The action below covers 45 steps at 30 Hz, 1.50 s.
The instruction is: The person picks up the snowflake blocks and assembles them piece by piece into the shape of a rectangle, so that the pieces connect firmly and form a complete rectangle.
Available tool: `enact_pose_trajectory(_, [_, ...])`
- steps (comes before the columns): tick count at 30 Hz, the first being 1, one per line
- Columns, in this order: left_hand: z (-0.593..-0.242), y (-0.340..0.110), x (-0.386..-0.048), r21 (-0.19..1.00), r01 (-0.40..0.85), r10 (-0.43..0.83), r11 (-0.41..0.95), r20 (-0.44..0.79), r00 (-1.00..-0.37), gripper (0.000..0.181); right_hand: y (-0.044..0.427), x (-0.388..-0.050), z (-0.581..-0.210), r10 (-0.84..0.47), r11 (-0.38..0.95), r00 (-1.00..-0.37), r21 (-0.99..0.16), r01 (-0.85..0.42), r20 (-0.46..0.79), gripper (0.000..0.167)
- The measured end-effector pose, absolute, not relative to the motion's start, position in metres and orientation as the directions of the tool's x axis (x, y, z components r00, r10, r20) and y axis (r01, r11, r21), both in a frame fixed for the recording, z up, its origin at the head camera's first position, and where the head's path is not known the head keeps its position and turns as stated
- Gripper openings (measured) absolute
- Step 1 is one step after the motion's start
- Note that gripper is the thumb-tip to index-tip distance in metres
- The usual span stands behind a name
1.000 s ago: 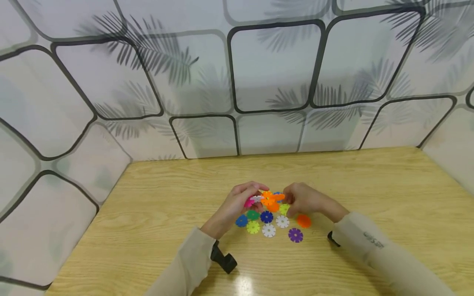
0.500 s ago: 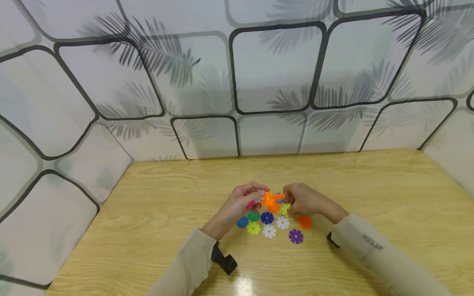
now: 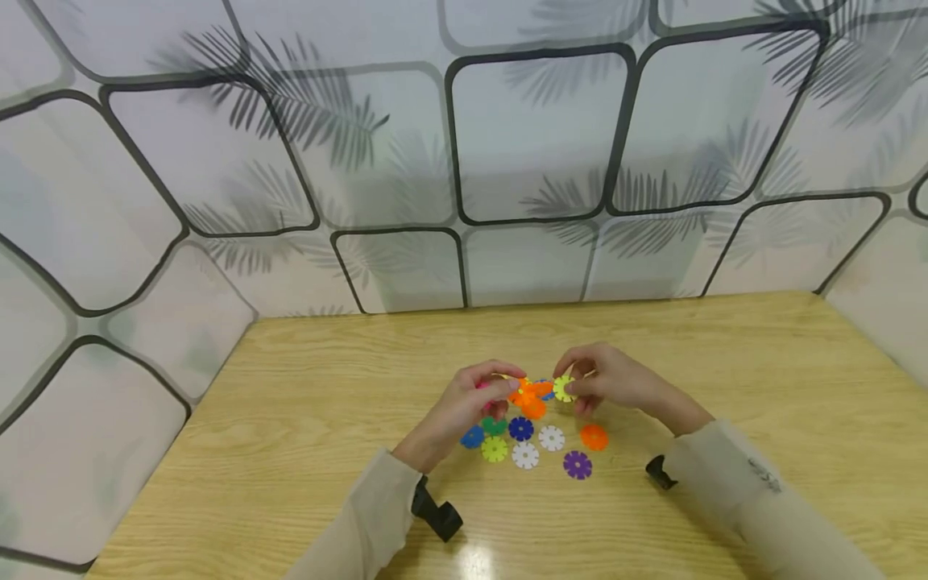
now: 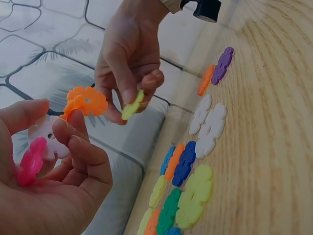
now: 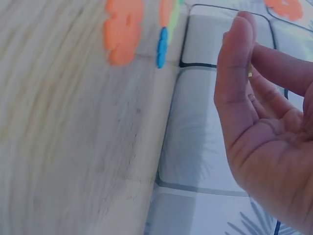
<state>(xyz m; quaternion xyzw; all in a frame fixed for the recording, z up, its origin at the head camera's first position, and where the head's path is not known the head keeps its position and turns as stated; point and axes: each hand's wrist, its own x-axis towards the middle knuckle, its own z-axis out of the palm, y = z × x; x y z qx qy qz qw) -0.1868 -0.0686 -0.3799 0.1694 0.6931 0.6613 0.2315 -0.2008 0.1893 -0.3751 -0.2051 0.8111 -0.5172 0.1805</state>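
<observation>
My left hand point(image 3: 464, 407) grips a joined cluster of notched plastic discs. In the left wrist view this cluster has a pink disc point(image 4: 32, 161), a white disc point(image 4: 44, 134) and an orange part point(image 4: 89, 100). To its right, my right hand point(image 3: 616, 380) pinches a yellow notched disc point(image 3: 563, 388) between thumb and fingers, raised off the table. The yellow disc is close to the orange part but apart from it in the left wrist view. From the right wrist, thumb and fingers hide nearly all of the yellow disc.
Loose discs lie on the wooden table point(image 3: 326, 451) below the hands: a purple disc point(image 3: 577, 465), an orange disc point(image 3: 594, 437), white discs point(image 3: 525, 455), a dark blue disc point(image 3: 520, 428), and several others. A patterned backdrop point(image 3: 536, 266) rises behind the table.
My right hand has lifted a yellow disc from the table and turned it face-on beside the orange part. My left hand has stayed nearly in place with the cluster.
</observation>
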Motion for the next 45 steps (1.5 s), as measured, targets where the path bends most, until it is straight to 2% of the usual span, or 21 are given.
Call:
enact_pose_trajectory(12, [-0.379, -0.067, -0.188, 0.994, -0.072, 0.519, 0.079, -0.103, -0.848, 0.035, 0.191, -0.197, -0.368, -0.522, 0.244, -0.850, -0.968, -0.063, -0.076, 0.026])
enact_pose_trajectory(25, [-0.378, -0.066, -0.190, 0.994, -0.064, 0.500, 0.086, -0.099, -0.860, 0.030, 0.190, -0.199, -0.365, -0.526, 0.176, -0.847, -0.984, -0.027, -0.071, 0.032])
enact_pose_trajectory(36, [-0.380, -0.064, -0.188, 0.996, -0.071, 0.521, 0.051, -0.087, -0.849, 0.040, 0.184, -0.189, -0.364, -0.486, 0.147, -0.872, -0.989, -0.014, -0.060, 0.024])
enact_pose_trajectory(45, [-0.383, -0.065, -0.185, 0.987, -0.152, 0.478, -0.046, -0.112, -0.871, 0.027, 0.177, -0.182, -0.370, -0.471, 0.072, -0.882, -0.996, -0.053, 0.013, 0.018])
